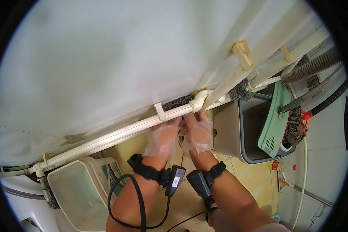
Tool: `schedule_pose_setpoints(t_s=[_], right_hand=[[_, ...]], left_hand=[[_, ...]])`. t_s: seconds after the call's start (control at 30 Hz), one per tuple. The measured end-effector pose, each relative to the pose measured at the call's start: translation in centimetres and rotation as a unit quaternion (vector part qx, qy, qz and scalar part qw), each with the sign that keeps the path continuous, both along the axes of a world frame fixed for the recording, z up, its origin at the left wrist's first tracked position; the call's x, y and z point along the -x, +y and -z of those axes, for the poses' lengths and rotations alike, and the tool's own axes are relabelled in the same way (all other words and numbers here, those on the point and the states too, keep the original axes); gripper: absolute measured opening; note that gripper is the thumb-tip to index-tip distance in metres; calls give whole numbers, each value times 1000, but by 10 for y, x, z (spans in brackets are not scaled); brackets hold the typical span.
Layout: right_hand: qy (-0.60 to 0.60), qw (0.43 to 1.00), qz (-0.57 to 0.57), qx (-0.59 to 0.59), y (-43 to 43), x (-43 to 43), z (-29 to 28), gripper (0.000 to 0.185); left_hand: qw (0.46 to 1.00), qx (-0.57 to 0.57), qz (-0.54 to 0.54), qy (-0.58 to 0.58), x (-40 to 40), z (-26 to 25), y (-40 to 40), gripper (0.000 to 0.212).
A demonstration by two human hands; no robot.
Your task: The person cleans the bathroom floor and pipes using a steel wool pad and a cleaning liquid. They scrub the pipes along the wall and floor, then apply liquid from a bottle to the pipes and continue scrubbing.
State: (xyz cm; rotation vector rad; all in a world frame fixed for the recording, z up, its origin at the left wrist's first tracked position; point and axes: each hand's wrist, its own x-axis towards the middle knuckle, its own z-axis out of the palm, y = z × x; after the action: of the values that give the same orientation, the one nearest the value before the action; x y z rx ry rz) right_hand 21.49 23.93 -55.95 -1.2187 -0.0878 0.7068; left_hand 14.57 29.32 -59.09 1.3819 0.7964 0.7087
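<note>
My left hand (165, 136) and my right hand (197, 133), both in clear plastic gloves, are side by side low against the wall. They reach under a white plastic water pipe (127, 130) with a thin red stripe. The left fingertips are hidden below the pipe. My right fingers touch or nearly touch the underside of its curved crossover bend (201, 100). Whatever lies between the hands is too hidden to make out. Dark fuzzy scouring material (178, 101) sits between pipe and wall, just above my hands. A white pipe clip (160, 112) holds the pipe near the left hand.
Close on the right stands a grey bin (226, 130) with a green perforated plastic piece (274, 121) across it. A plastic bottle (281, 166) lies beyond. White tubs (72, 197) stand at left. A thick pipe (229, 78) slants down the wall; a black cable (140, 197) loops over my left forearm.
</note>
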Motion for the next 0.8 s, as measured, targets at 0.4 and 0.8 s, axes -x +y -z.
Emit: schedule_pose_setpoints(t_s=[0.4,0.8], right_hand=[[-46,990,-84,104,-35,12,-15,20],[-35,979,-201,1,-51,34,-56,22]], left_hand=[[994,52,-10,95,21,-35,-30,30],[886,-456,-25,76,46,-119,-15,37]])
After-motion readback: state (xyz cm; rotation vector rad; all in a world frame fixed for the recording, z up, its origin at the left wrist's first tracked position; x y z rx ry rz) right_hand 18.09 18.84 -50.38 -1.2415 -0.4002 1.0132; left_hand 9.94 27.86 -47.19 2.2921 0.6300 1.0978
